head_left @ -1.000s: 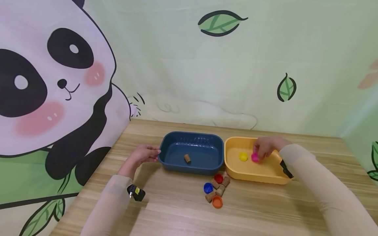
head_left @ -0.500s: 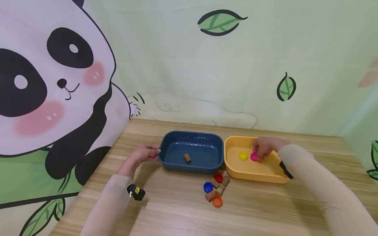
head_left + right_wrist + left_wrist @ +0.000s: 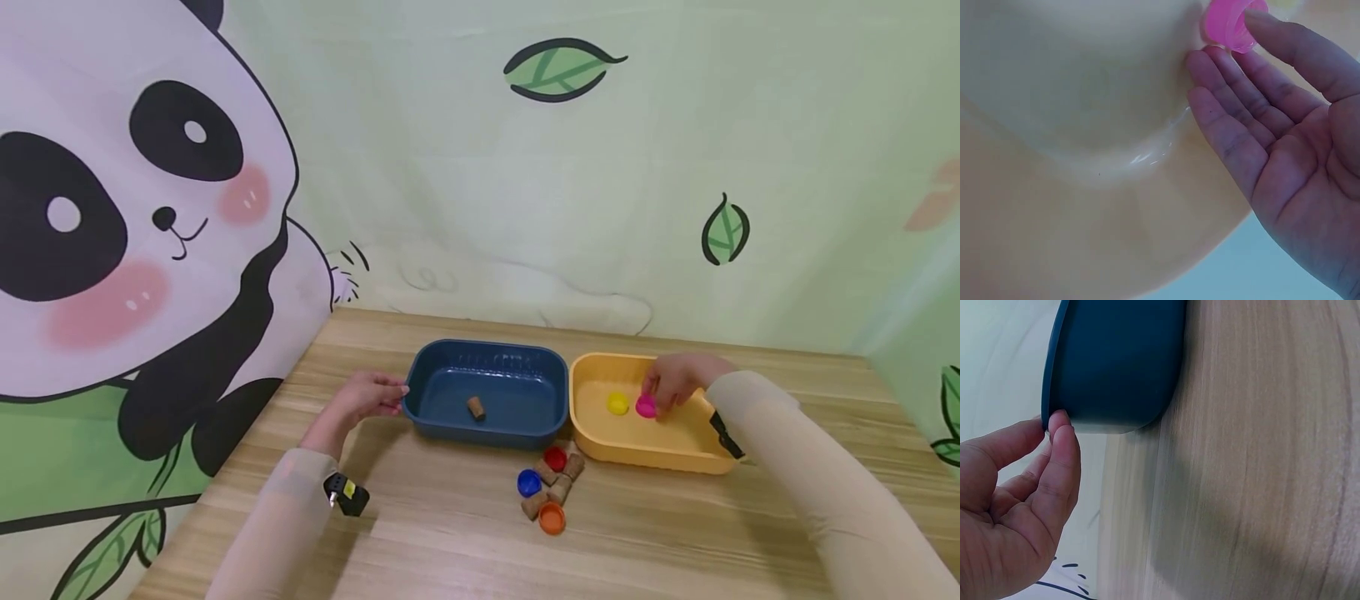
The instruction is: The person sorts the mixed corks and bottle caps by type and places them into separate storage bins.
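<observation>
My left hand [image 3: 367, 393] pinches the rim of a dark blue plastic bin [image 3: 487, 432] at its left end. In the left wrist view the thumb and fingertips meet at the edge of that bin [image 3: 1116, 362]. One brown cork [image 3: 476, 407] lies inside it. My right hand [image 3: 675, 381] reaches into a yellow plastic bin [image 3: 645, 458] and holds a pink bottle cap [image 3: 647, 406] low near the floor. The right wrist view has the thumb tip inside the cap's [image 3: 1225, 25] open side and fingers at its lower edge. A yellow cap [image 3: 618, 403] lies to its left.
In front of the bins, several corks [image 3: 559, 488] lie in a loose pile with a red cap [image 3: 555, 458], a blue cap [image 3: 528, 482] and an orange cap [image 3: 552, 517]. The two bins stand side by side on the wooden table [image 3: 420, 542], a printed cloth behind.
The head view has tilted slightly, so everything sits a little lower in it. The pink cap now shows its open side more. Both hands stay at nearly the same places.
</observation>
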Demonstrator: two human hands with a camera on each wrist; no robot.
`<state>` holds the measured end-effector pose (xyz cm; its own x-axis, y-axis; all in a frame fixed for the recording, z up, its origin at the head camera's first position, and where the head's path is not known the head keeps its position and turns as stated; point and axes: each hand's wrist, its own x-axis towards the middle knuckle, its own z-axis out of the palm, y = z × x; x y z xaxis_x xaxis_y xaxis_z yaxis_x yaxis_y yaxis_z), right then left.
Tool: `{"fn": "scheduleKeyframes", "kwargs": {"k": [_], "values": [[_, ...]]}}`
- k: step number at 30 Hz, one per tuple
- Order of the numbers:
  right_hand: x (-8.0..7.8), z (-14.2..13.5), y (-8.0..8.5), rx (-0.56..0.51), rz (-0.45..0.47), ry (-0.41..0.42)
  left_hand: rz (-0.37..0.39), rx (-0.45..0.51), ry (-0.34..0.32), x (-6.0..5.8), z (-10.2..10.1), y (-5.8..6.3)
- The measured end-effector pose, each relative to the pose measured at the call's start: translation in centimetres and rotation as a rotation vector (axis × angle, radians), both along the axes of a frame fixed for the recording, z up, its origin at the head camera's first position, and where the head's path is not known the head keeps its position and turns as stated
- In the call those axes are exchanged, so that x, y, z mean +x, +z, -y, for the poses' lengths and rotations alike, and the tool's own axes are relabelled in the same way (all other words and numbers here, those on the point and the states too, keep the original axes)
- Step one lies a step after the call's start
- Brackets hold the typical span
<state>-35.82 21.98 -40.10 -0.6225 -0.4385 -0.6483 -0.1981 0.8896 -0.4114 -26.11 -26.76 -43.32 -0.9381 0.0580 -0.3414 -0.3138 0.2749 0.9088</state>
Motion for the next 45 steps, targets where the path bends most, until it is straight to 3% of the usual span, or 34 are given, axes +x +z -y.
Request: {"fn": "scheduleKeyframes", "kwargs": {"k": [10,22,28,34,45], "values": [[0.3,-0.6,1.1,0.032,-0.038,0.003,-0.004,-0.006,-0.009,0.0,-0.2,-0.2],[1.9,-2.0,4.5,0.055,-0.095,-0.011,-0.001,0.006,-0.014,-0.1,-0.4,-0.3],[2.3,-3.2,6.4,-0.038,-0.192,0.004,-0.006,-0.003,-0.02,-0.1,-0.1,-0.4],[3.2,-4.4,7.0,-0.132,-0.321,0.011,-0.017,0.005,-0.013,-0.3,0.1,-0.3],[6.4,-4.5,6.9,-0.286,-0.453,-0.144,-0.014,0.003,-0.014,-0.2,0.0,-0.3]]}}
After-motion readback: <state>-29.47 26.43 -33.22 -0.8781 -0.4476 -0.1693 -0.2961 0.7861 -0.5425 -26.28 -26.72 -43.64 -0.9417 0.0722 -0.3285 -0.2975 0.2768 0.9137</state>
